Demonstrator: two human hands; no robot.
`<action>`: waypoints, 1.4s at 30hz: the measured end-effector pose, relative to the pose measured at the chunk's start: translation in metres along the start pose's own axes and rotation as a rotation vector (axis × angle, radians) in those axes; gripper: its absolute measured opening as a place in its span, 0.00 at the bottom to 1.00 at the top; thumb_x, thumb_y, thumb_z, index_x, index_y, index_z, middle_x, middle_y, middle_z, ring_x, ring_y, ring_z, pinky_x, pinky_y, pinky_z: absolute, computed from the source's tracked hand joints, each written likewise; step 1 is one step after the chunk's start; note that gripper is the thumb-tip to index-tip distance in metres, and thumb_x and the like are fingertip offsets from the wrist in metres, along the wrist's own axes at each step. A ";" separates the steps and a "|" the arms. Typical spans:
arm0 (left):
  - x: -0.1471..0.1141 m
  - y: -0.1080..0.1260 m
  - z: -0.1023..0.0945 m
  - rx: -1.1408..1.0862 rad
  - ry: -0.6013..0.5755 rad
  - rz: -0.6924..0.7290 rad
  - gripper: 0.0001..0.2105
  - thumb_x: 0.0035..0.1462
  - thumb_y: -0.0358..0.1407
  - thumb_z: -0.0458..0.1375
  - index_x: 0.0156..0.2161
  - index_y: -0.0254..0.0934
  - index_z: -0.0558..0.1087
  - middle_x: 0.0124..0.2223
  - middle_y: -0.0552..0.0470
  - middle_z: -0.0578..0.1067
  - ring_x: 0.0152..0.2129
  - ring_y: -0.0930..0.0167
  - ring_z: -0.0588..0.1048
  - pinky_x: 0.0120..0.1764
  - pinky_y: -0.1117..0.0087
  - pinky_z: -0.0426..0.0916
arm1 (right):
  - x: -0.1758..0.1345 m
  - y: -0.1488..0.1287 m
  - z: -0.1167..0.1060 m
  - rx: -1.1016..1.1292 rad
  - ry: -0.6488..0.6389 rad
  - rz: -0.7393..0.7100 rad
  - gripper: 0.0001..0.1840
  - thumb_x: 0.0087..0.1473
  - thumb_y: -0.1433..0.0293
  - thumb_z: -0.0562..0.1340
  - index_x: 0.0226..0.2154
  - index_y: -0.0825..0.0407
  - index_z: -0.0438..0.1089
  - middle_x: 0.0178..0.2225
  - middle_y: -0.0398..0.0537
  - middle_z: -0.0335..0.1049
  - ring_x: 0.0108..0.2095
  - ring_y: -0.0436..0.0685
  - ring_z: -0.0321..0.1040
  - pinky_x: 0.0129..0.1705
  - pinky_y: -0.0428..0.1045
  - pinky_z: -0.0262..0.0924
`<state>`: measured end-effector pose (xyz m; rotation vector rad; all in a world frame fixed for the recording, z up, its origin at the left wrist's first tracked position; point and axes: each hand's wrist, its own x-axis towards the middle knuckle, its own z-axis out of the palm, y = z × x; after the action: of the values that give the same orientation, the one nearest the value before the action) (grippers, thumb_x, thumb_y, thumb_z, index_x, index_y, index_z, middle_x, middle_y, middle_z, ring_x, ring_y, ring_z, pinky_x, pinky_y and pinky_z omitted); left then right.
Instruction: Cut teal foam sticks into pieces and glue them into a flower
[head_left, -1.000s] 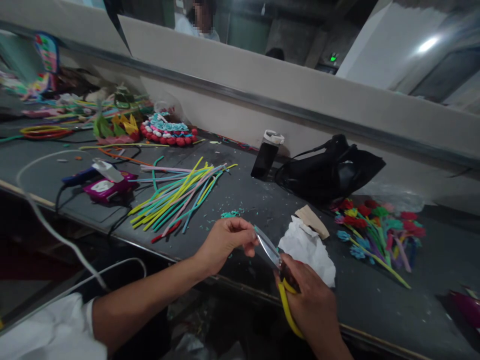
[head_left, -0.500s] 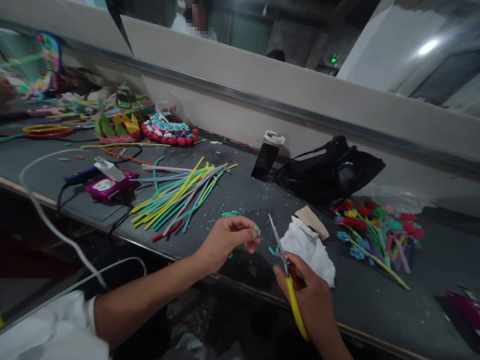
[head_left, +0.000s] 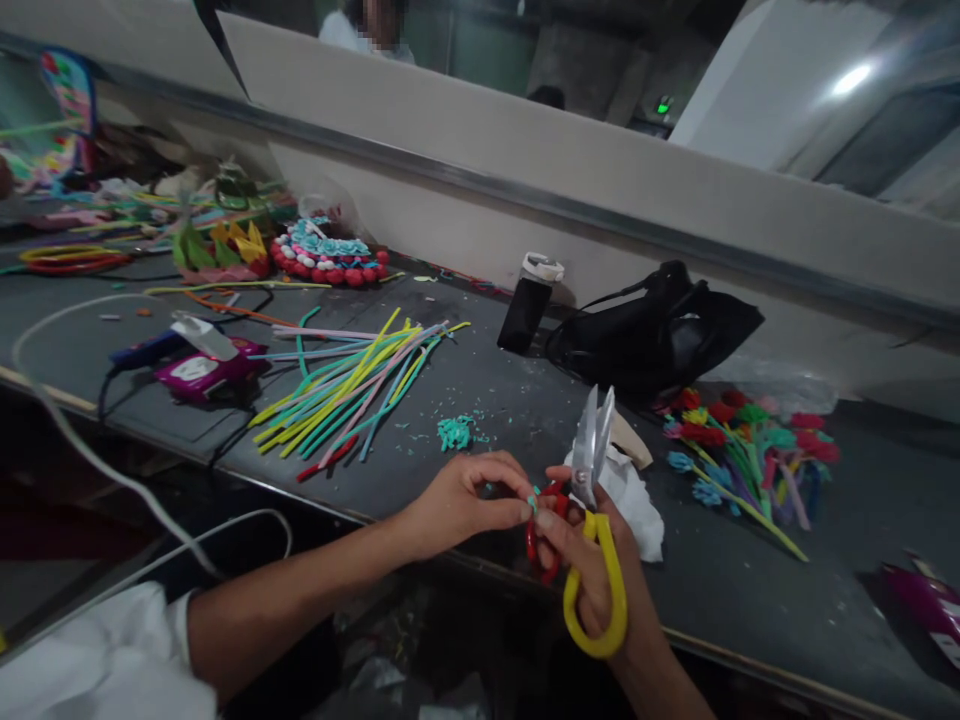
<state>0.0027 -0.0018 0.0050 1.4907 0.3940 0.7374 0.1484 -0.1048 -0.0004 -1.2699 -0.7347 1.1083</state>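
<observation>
My left hand (head_left: pixel 472 500) pinches a small teal piece (head_left: pixel 533 499) between thumb and fingertips, just above the table's front edge. My right hand (head_left: pixel 592 560) meets it there, its fingertips close to the same piece. In the right hand lie scissors (head_left: pixel 589 450) with one red and one yellow handle, blades pointing up and slightly parted. A little heap of teal clippings (head_left: pixel 454 432) rests on the table beyond my left hand. Crumpled white paper (head_left: pixel 634 500) lies behind the right hand, partly covered by it.
Left of my hands lies a bundle of coloured strips (head_left: pixel 352 390), with a magenta device (head_left: pixel 206 370) beside it. A bottle (head_left: pixel 529 300) and black bag (head_left: pixel 652 330) stand by the wall. Handmade flowers (head_left: pixel 750 450) lie at right. A white cable (head_left: pixel 112 450) hangs across the left.
My hands have come together. The right hand has turned the scissors so the blades point up and both handles show. The teal heap is now uncovered.
</observation>
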 end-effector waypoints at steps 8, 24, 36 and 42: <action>-0.004 -0.009 0.013 -0.089 0.139 -0.074 0.06 0.50 0.36 0.66 0.32 0.34 0.78 0.34 0.51 0.73 0.33 0.73 0.71 0.38 0.72 0.64 | 0.000 0.002 0.001 0.037 0.054 -0.070 0.26 0.49 0.64 0.70 0.47 0.45 0.60 0.27 0.35 0.67 0.19 0.45 0.63 0.19 0.42 0.60; -0.003 -0.004 0.008 -0.258 0.129 -0.116 0.06 0.48 0.34 0.67 0.30 0.33 0.77 0.30 0.54 0.72 0.24 0.78 0.68 0.28 0.76 0.62 | -0.005 -0.005 -0.002 -0.326 0.047 -0.106 0.22 0.52 0.57 0.65 0.46 0.48 0.64 0.22 0.36 0.66 0.16 0.46 0.60 0.18 0.42 0.58; 0.003 0.006 -0.013 -0.212 0.265 -0.151 0.09 0.47 0.38 0.66 0.30 0.33 0.75 0.27 0.56 0.70 0.22 0.78 0.64 0.27 0.76 0.58 | -0.002 0.020 -0.043 -1.212 0.053 -0.746 0.15 0.57 0.64 0.62 0.47 0.49 0.69 0.35 0.46 0.75 0.35 0.55 0.73 0.38 0.48 0.68; 0.003 0.007 -0.012 -0.102 0.233 -0.167 0.12 0.48 0.41 0.65 0.30 0.32 0.74 0.25 0.56 0.68 0.22 0.78 0.62 0.27 0.75 0.56 | 0.000 0.023 -0.048 -1.334 0.083 -0.845 0.15 0.58 0.66 0.60 0.48 0.50 0.68 0.37 0.47 0.75 0.37 0.56 0.72 0.40 0.49 0.66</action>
<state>-0.0044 0.0092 0.0114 1.2631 0.6402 0.7880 0.1865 -0.1236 -0.0321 -1.7254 -1.8577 -0.2780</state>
